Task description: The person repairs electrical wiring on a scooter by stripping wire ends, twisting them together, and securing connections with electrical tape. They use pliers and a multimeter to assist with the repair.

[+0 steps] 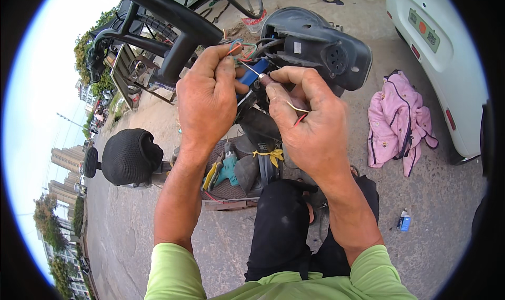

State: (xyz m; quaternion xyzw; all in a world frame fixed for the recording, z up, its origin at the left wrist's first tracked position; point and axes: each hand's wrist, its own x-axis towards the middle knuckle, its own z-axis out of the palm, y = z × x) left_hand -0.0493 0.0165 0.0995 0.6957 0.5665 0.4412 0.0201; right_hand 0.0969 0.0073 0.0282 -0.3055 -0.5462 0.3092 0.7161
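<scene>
My left hand (208,97) is closed in a pinch around thin coloured wires (245,45), orange and green-blue ones. My right hand (313,108) grips a slim tool (265,79) with a reddish-brown handle and a thin metal shaft. The shaft points at the wires by my left fingertips; whether it touches them I cannot tell. A white and a red wire (298,110) run between my right fingers. Behind both hands sits a blue box-shaped part (253,74), partly hidden by my left fingers. Around it is the scooter's opened black front housing (331,55).
Below my hands, a teal power drill (228,166) and yellow-handled pliers (211,176) lie on the footboard (231,205). A black padded cover (129,157) juts out left. A pink jacket (397,118), a small blue box (404,221) and a white vehicle (447,63) are right.
</scene>
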